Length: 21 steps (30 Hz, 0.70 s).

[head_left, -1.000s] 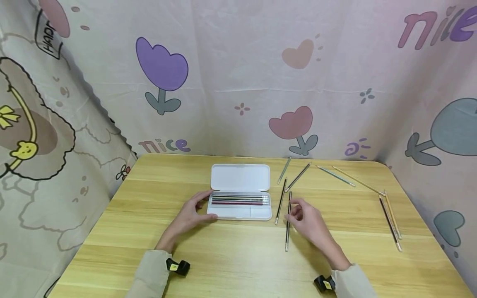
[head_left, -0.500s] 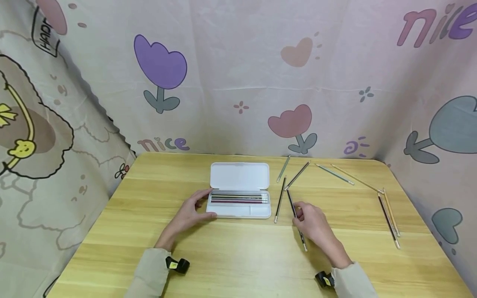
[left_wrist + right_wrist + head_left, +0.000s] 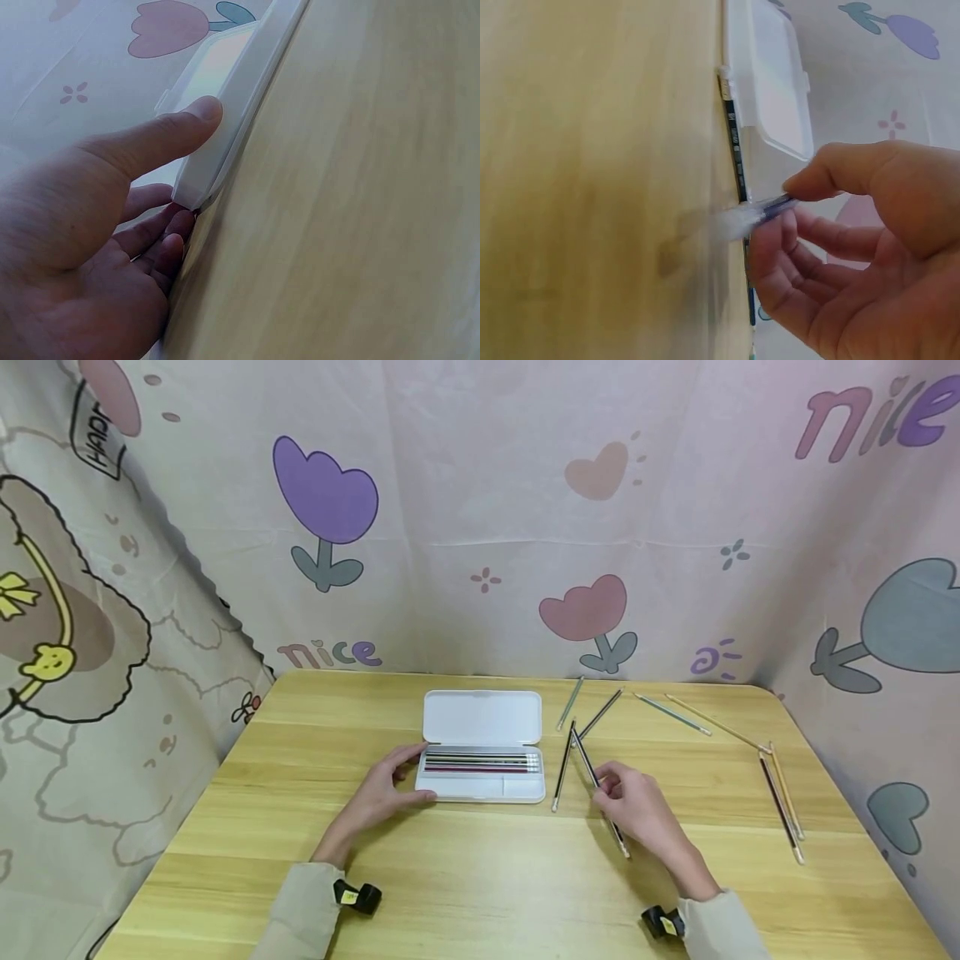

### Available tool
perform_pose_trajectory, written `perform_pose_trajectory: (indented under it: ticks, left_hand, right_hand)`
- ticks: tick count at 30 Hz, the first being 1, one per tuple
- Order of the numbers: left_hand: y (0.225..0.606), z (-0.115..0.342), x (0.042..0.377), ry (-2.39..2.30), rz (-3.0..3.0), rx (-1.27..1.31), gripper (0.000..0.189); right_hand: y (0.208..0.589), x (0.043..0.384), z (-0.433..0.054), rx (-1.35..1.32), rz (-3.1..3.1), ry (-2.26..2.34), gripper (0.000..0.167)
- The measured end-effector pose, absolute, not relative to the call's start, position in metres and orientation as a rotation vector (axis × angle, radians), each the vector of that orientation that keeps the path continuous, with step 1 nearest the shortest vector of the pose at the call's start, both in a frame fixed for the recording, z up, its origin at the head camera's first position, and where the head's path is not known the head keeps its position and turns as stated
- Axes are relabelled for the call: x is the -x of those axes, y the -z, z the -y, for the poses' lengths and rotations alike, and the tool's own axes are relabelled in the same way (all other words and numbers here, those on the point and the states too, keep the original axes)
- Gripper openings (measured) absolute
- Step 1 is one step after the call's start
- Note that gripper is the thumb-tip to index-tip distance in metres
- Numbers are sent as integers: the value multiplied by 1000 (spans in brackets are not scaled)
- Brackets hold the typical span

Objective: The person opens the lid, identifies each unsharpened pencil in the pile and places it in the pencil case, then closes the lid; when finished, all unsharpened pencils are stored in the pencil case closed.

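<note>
In the head view a white pencil case (image 3: 465, 788) lies with its lid (image 3: 482, 717) folded back. Several pencils (image 3: 480, 762) fill its rear compartment in a row. My left hand (image 3: 381, 787) grips the case's left end, thumb at the front side and fingers round the back corner. Right of the case, my right hand (image 3: 637, 806) pinches a dark pencil (image 3: 617, 835) between thumb and fingers, its white eraser end toward me. The right wrist view shows that eraser end blurred. Another black pencil (image 3: 563, 772) lies beside the case; the held pencil's far end overlaps its tip.
Behind the held pencil lie another dark pencil (image 3: 600, 714) and a green one (image 3: 571, 703). A blue-green pencil (image 3: 672, 714) and a yellow one (image 3: 716, 722) lie at the back right. A dark pencil (image 3: 781, 808) and a yellow one (image 3: 787, 793) lie near the right edge. Patterned cloth (image 3: 480, 485) hangs behind the table.
My right hand has moved slightly right with the dark pencil, which has turned from nearly straight to slanting, eraser end to the right. My left hand and the case have stayed in place.
</note>
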<state>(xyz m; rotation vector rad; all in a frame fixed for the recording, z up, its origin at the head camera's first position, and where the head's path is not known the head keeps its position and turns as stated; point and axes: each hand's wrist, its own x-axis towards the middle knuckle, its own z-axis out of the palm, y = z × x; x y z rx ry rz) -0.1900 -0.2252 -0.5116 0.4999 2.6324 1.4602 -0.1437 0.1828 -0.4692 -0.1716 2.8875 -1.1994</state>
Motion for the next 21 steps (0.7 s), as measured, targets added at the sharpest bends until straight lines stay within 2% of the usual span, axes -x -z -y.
perform_pose_trajectory:
  ticks: [7, 16, 21]
  left_hand:
    - [511, 225, 190, -1456, -2642, -513, 88]
    - [512, 225, 190, -1440, -2645, -514, 89]
    - [512, 225, 190, -1442, -2643, -504, 88]
  right_hand:
    - [469, 147, -183, 226, -2912, 1318, 9]
    - [475, 151, -177, 241, -2936, 1463, 16]
    - [474, 153, -175, 364, -2887, 1526, 13]
